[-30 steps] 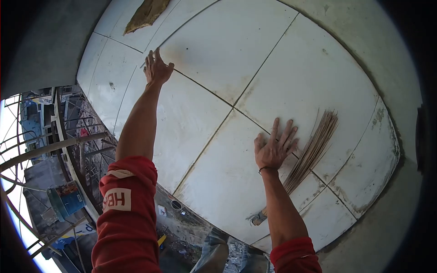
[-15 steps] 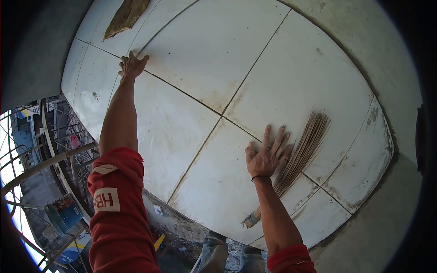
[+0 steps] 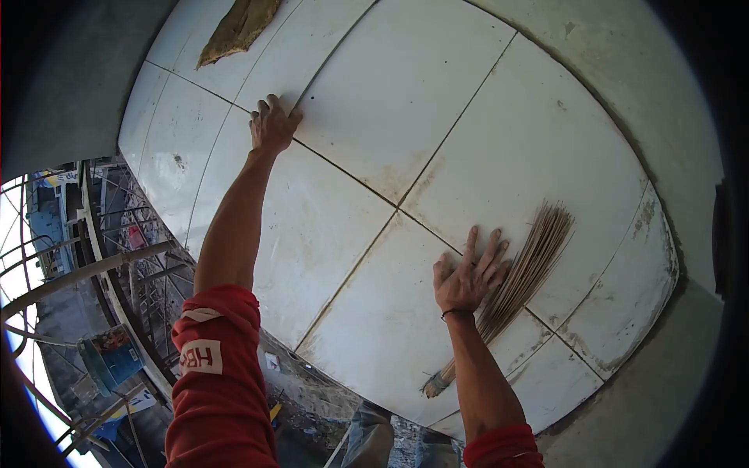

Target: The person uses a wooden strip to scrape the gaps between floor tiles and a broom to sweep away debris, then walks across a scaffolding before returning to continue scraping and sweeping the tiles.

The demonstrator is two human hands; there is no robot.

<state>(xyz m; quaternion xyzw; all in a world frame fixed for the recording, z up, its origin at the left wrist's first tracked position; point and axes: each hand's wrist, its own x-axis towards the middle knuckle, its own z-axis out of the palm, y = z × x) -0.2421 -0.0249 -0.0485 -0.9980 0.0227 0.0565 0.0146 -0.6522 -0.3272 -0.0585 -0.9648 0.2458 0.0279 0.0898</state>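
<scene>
The left hand (image 3: 273, 125) is pressed, fingers bent, on a tile joint of the white tiled wall (image 3: 484, 132). The right hand (image 3: 470, 273) is spread flat, apparently pinning the broom (image 3: 519, 281) against it.

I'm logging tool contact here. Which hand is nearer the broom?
Right. The right hand lies flat on the tiles with its fingers against the broom bristles. The left hand presses a tile joint far up and to the left, well apart from it.

two hands (image 3: 273, 125), one broom (image 3: 515, 285), one cloth (image 3: 238, 30), one bucket (image 3: 109, 355)
</scene>
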